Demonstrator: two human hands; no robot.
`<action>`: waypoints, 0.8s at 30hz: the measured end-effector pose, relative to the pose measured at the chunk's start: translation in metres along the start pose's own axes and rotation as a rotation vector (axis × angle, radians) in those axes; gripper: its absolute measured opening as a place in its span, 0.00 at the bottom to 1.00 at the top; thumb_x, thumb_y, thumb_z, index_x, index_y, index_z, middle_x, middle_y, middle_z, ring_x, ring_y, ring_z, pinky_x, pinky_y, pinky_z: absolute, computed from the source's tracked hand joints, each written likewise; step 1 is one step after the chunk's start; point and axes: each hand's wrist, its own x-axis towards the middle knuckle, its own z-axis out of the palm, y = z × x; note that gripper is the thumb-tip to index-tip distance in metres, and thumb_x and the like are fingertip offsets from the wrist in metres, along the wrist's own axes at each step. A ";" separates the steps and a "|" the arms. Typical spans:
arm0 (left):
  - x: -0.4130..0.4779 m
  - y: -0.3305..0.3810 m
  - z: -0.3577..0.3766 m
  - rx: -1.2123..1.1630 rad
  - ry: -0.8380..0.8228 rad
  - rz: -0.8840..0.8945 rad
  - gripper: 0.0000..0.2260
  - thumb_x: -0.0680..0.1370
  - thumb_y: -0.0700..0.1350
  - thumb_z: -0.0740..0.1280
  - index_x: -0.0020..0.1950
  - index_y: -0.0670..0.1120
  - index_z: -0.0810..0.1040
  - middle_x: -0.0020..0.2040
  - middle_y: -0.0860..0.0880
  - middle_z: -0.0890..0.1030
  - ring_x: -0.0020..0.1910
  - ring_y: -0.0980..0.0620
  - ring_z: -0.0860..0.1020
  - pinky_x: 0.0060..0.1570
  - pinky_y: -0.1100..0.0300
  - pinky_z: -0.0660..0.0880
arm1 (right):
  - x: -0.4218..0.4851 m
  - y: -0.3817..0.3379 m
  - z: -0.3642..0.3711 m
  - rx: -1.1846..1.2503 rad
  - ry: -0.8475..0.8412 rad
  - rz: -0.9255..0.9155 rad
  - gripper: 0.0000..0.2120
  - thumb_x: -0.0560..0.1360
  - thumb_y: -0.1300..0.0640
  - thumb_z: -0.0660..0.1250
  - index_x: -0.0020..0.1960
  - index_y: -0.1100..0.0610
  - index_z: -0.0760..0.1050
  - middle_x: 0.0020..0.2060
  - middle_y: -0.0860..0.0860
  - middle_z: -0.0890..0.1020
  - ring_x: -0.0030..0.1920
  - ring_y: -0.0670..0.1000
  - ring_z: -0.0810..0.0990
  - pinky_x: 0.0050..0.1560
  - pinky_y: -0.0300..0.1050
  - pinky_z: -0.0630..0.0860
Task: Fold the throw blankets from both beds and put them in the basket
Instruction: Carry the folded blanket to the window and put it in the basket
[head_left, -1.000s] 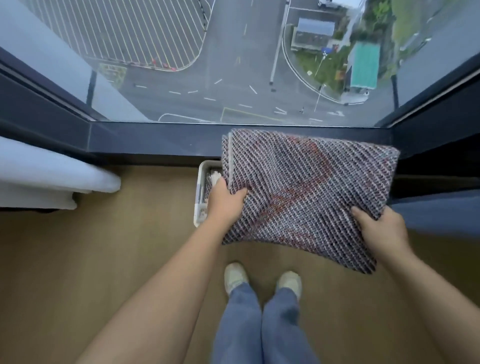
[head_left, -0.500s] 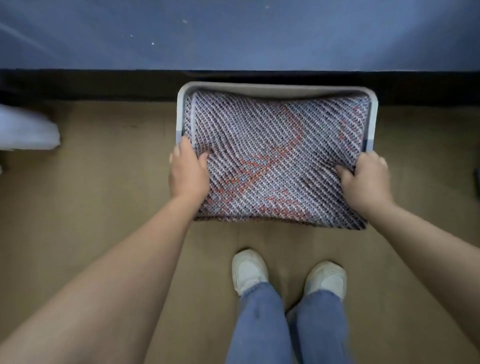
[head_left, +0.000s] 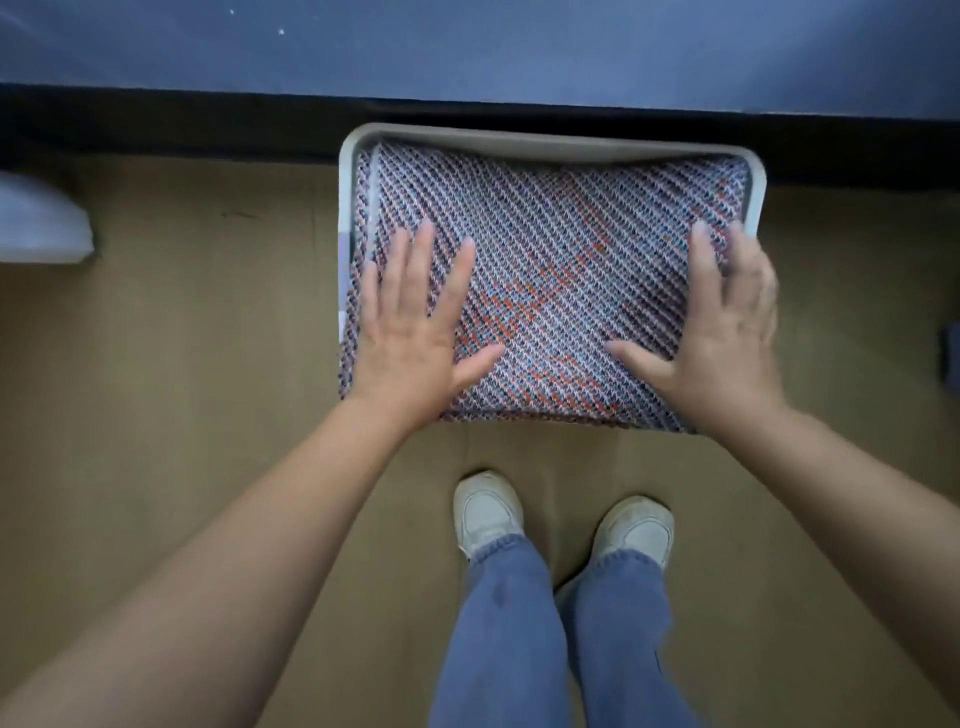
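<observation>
Folded blanket (head_left: 561, 270) lies inside basket (head_left: 519, 143), filling it; blanket's near edge covers basket's near rim. I see left hand (head_left: 415, 332) over blanket at basket's left side, right hand (head_left: 727, 332) at basket's right side. Both hands flat, fingers straight and spread, thumbs pointing inward, gripping nothing. Touching blanket or just above it: cannot tell. Forearms extended toward basket, palms down.

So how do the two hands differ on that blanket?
The left hand has fingers fanned apart; the right hand has them close together. The left hand lies within the basket rim; the right hand overlaps that rim. Both are open, palms down on the blanket, gripping nothing.
</observation>
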 end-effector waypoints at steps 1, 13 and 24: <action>-0.003 0.000 0.001 0.025 -0.116 0.047 0.44 0.68 0.69 0.59 0.76 0.51 0.43 0.75 0.34 0.52 0.75 0.36 0.51 0.69 0.42 0.44 | -0.003 -0.003 0.001 -0.064 -0.096 -0.083 0.52 0.62 0.36 0.71 0.76 0.47 0.46 0.75 0.61 0.47 0.74 0.62 0.45 0.72 0.61 0.45; 0.027 -0.019 0.114 0.111 -0.392 -0.257 0.63 0.56 0.74 0.67 0.74 0.50 0.31 0.74 0.32 0.38 0.74 0.35 0.39 0.70 0.42 0.37 | 0.046 0.017 0.104 -0.460 -0.467 0.058 0.65 0.58 0.27 0.67 0.70 0.49 0.22 0.73 0.63 0.32 0.73 0.67 0.34 0.71 0.63 0.38; 0.036 -0.016 0.082 0.142 -0.600 -0.277 0.62 0.58 0.75 0.65 0.71 0.51 0.25 0.73 0.34 0.32 0.73 0.36 0.34 0.70 0.42 0.36 | 0.055 0.006 0.072 -0.419 -0.693 0.064 0.64 0.60 0.30 0.71 0.71 0.47 0.23 0.72 0.60 0.29 0.73 0.65 0.33 0.72 0.63 0.40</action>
